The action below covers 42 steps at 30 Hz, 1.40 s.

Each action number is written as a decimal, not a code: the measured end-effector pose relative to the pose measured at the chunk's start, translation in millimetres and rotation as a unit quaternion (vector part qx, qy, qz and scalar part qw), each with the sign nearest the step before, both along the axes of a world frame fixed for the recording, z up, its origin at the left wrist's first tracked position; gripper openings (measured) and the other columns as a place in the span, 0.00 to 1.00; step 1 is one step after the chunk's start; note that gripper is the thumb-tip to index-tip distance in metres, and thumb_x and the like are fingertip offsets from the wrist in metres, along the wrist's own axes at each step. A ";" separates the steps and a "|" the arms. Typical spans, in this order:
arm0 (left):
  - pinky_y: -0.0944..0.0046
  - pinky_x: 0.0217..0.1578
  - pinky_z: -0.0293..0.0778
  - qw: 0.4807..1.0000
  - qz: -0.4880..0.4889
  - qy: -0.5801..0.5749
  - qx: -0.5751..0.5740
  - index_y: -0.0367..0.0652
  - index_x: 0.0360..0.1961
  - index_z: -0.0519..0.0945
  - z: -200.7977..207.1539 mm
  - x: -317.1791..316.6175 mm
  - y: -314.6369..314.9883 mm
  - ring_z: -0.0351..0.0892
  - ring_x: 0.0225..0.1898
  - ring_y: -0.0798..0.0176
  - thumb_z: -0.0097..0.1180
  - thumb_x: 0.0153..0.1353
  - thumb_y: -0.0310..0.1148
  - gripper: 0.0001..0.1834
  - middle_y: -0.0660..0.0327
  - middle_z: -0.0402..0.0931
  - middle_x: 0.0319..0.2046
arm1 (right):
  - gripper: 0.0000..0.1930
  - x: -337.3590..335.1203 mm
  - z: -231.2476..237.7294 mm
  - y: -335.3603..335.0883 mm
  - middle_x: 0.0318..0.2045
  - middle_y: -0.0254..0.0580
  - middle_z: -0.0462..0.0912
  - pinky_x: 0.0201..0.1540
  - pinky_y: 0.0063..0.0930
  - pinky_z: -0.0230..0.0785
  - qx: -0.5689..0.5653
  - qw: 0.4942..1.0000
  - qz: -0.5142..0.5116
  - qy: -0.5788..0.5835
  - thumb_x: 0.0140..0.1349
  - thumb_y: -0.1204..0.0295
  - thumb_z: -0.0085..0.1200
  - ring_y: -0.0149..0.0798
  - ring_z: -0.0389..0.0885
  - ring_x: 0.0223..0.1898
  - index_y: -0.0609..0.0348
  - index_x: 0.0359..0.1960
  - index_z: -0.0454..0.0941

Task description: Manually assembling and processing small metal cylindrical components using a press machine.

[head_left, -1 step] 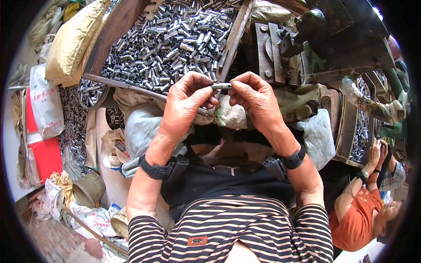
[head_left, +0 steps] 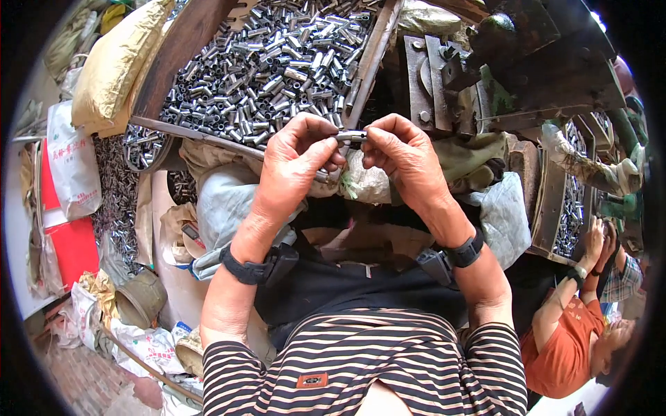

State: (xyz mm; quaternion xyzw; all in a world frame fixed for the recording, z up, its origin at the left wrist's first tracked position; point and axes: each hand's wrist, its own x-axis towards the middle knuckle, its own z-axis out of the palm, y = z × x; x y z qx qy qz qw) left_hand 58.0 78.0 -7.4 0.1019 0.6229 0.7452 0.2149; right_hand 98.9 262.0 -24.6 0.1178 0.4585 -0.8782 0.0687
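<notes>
- My left hand (head_left: pixel 295 163) and right hand (head_left: pixel 406 163) each pinched one end of a short metal tube (head_left: pixel 352 136).
- I held it just below the wooden tray (head_left: pixel 187 35) heaped with similar tubes (head_left: pixel 277 62).
- I judged this an inspection or fitting step; next called for a steady grip.

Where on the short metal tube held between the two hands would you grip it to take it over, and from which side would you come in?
Grip the bare middle of the short metal tube, probably from above. It lies level, its ends pinched by the fingertips of the left hand and right hand, so only the middle shows. The tray of metal tubes lies beyond it, the person's body below, so the top seems clearest.
</notes>
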 end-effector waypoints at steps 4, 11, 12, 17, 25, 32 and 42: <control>0.69 0.32 0.75 0.991 0.022 0.096 -0.091 0.37 0.36 0.75 5.3 5.0 1.5 0.78 0.28 0.67 0.53 0.58 0.22 0.05 0.61 0.77 0.29 | 0.07 -0.1 -0.6 3.8 0.26 0.36 0.78 0.31 0.22 0.73 -0.031 0.999 0.021 -0.020 0.60 0.71 0.57 0.28 0.77 0.25 0.61 0.34 0.75; 0.64 0.32 0.72 0.932 -0.084 0.294 -0.195 0.37 0.34 0.77 25.0 5.9 -3.9 0.77 0.30 0.57 0.57 0.51 0.19 0.08 0.55 0.74 0.29 | 0.06 5.1 -4.5 22.3 0.25 0.37 0.78 0.28 0.21 0.73 -0.063 0.991 0.111 -0.031 0.60 0.70 0.57 0.29 0.77 0.23 0.60 0.33 0.75; 0.64 0.32 0.72 0.931 -0.082 0.296 -0.196 0.37 0.34 0.77 25.0 7.5 -4.9 0.77 0.30 0.57 0.57 0.51 0.19 0.08 0.55 0.74 0.29 | 0.06 6.6 -5.7 23.9 0.25 0.37 0.78 0.27 0.21 0.73 -0.070 0.988 0.136 -0.020 0.60 0.71 0.57 0.29 0.77 0.23 0.60 0.33 0.75; 0.64 0.31 0.72 0.952 -0.063 0.258 -0.152 0.37 0.34 0.77 15.7 10.9 -4.2 0.77 0.29 0.59 0.56 0.52 0.20 0.08 0.56 0.75 0.28 | 0.07 11.6 -6.9 15.1 0.25 0.37 0.79 0.28 0.21 0.74 -0.127 0.986 0.104 -0.019 0.61 0.70 0.56 0.28 0.78 0.23 0.61 0.33 0.74; 0.60 0.32 0.73 0.889 -0.032 0.403 -0.216 0.38 0.34 0.77 16.3 8.5 -3.5 0.76 0.30 0.50 0.54 0.51 0.19 0.09 0.54 0.74 0.29 | 0.07 11.0 7.2 10.4 0.24 0.37 0.78 0.27 0.21 0.74 -0.036 0.996 0.074 -0.016 0.61 0.71 0.56 0.29 0.78 0.23 0.61 0.33 0.75; 0.59 0.30 0.73 0.922 -0.041 0.338 -0.184 0.38 0.35 0.76 13.2 13.2 -1.5 0.76 0.29 0.49 0.54 0.51 0.19 0.09 0.54 0.74 0.28 | 0.07 13.8 10.5 11.8 0.23 0.36 0.78 0.27 0.21 0.73 0.009 0.996 0.091 0.008 0.61 0.71 0.56 0.28 0.78 0.23 0.62 0.32 0.75; 0.70 0.34 0.74 0.981 -0.183 0.062 -0.031 0.37 0.43 0.76 26.4 19.7 -10.0 0.77 0.33 0.72 0.58 0.57 0.23 0.12 0.61 0.77 0.33 | 0.08 23.2 18.0 9.4 0.24 0.36 0.78 0.29 0.19 0.72 -0.083 0.976 0.200 -0.013 0.61 0.70 0.56 0.28 0.77 0.23 0.61 0.34 0.74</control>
